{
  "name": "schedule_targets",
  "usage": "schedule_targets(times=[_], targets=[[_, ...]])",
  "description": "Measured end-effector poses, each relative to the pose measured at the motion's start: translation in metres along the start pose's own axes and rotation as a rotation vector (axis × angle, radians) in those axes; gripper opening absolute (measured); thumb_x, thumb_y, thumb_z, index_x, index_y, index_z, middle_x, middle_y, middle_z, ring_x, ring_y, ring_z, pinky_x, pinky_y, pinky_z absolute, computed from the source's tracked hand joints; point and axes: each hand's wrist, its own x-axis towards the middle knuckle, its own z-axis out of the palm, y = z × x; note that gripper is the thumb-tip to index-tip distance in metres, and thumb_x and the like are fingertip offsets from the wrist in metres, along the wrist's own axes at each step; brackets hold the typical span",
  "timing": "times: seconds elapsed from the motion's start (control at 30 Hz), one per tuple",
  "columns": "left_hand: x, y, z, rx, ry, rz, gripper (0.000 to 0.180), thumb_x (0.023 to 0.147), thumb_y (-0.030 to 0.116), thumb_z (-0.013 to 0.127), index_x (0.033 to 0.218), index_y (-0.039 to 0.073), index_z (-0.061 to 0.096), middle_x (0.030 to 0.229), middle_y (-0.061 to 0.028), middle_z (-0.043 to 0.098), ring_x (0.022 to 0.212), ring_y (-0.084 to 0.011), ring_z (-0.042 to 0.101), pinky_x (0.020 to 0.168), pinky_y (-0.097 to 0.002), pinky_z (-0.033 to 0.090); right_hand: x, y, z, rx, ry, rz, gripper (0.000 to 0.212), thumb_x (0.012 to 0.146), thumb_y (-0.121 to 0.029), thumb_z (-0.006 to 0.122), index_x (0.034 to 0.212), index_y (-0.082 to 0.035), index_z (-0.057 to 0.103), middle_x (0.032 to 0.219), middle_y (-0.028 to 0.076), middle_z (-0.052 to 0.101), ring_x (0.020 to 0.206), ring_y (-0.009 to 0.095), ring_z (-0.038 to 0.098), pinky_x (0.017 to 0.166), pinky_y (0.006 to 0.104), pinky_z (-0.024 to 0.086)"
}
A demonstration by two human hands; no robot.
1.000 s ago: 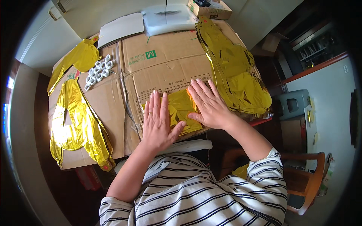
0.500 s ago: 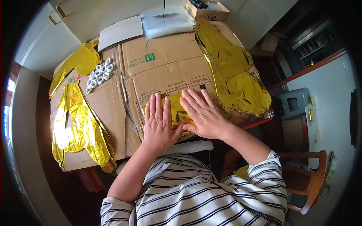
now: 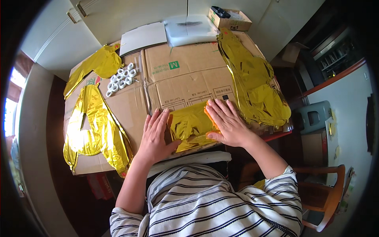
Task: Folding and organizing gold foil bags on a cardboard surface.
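A folded gold foil balloon [image 3: 192, 121] lies flat on the cardboard-covered table [image 3: 166, 85], near its front edge. My left hand [image 3: 153, 136] rests at the sheet's left end, fingers stretched out and thumb on the foil. At the opposite end my right hand [image 3: 229, 124] lies flat with fingers extended, partly covering the foil's right edge. Neither hand grips anything. To the right sits a stack of flat gold foil balloons [image 3: 258, 79]. More gold foil lies on the left: one curved balloon [image 3: 94, 65] farther back and another balloon [image 3: 94, 128] closer to me.
Several white ribbon rolls [image 3: 121, 80] cluster on the left part of the table. Along the back are a white board [image 3: 143, 37], a stack of clear plastic bags [image 3: 189, 31] and a small open box [image 3: 231, 20]. A wooden chair [image 3: 327, 193] stands at the right.
My hands have spread apart from the middle of the folded foil to its two ends, exposing its surface. The whole view has shifted slightly, with the table appearing farther right and lower.
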Motion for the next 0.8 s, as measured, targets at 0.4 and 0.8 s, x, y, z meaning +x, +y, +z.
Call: schedule_targets(times=[0.4, 0.8], targets=[[0.0, -0.004, -0.003, 0.07, -0.089, -0.024, 0.108, 0.078, 0.034, 0.085, 0.161, 0.004, 0.022, 0.157, -0.0158, 0.044, 0.153, -0.0355, 0.028, 0.128, -0.0511, 0.014, -0.037, -0.025, -0.021, 0.495, 0.467, 0.269, 0.07, 0.094, -0.032, 0.073, 0.151, -0.004, 0.045, 0.15, 0.018, 0.052, 0.142, 0.038, 0.044, 0.12, 0.0477, 0.033], [0.001, 0.001, -0.009, 0.038, -0.095, -0.04, 0.107, 0.077, 0.031, 0.085, 0.16, 0.001, 0.023, 0.158, -0.0193, 0.042, 0.154, -0.0361, 0.026, 0.128, -0.0495, 0.015, -0.04, -0.064, 0.014, 0.089, 0.345, 0.178, 0.052, 0.092, -0.031, 0.07, 0.137, -0.006, 0.06, 0.15, 0.016, 0.052, 0.143, 0.037, 0.043, 0.119, 0.0548, 0.03]])
